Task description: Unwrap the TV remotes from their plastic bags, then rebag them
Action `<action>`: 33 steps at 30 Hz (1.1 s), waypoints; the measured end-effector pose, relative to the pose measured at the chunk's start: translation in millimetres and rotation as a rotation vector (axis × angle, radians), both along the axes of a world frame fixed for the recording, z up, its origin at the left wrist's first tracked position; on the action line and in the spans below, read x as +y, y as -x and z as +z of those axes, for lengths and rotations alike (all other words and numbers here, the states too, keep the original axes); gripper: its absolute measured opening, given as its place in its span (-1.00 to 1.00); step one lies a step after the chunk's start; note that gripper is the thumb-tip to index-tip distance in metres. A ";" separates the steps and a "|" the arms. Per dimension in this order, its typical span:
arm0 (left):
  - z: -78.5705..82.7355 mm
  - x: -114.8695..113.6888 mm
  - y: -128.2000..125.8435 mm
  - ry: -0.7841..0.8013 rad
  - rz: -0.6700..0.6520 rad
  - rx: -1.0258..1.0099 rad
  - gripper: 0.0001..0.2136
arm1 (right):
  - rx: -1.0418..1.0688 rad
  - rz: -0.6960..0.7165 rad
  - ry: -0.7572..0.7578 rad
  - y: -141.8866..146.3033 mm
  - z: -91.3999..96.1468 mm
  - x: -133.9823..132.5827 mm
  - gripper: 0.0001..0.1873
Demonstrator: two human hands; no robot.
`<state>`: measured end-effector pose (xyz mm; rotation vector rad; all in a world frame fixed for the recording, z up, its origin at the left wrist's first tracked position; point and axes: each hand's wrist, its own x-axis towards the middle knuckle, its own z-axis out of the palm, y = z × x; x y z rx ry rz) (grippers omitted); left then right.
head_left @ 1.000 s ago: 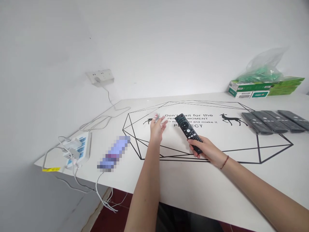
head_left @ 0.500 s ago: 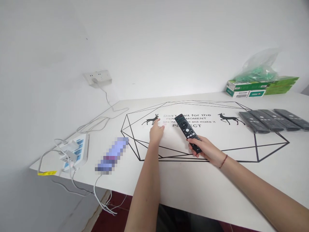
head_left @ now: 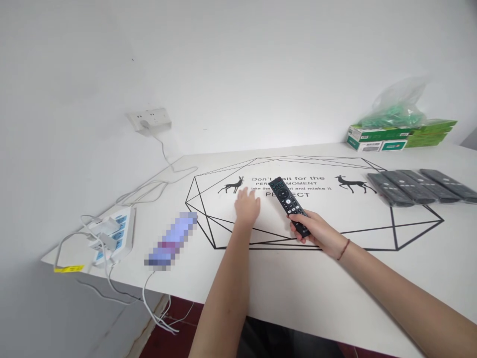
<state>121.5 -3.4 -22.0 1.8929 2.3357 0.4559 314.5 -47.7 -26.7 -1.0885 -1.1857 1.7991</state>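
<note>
A black remote control (head_left: 286,196) with white and dark buttons is in my right hand (head_left: 316,229), its top end tilted away to the left. My right thumb lies over its lower buttons and the fingers wrap underneath. Left of the remote, my left hand (head_left: 248,206) is over the white table (head_left: 283,283), just below the printed deer. Its fingers are a little apart and hold nothing; whether they touch the tabletop I cannot tell.
Several dark remotes in clear wrapping (head_left: 421,186) lie in a row at the right. Green and white boxes (head_left: 376,139) with a plastic bag (head_left: 395,109) on top stand behind them. To the left are a blurred-out phone (head_left: 171,241), a power strip (head_left: 117,236) and loose white cables (head_left: 149,191).
My left hand has drawn slightly back and to the right, from the deer print toward the remote, and its fingers have spread. My right hand keeps the remote in nearly the same place.
</note>
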 end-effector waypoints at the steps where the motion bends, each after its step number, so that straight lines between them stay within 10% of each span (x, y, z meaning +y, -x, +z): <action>1: -4.0 1.1 -4.5 0.046 -0.062 0.013 -0.56 | -0.003 -0.004 0.002 -0.1 0.0 0.1 -0.78; 11: -6.2 3.3 5.0 0.183 0.087 0.019 -0.48 | -0.005 -0.004 0.013 0.0 2.8 0.3 -0.80; 33: -7.2 6.0 8.4 -0.033 0.233 -0.152 -0.51 | 0.059 -0.034 0.054 3.0 1.9 1.0 -0.65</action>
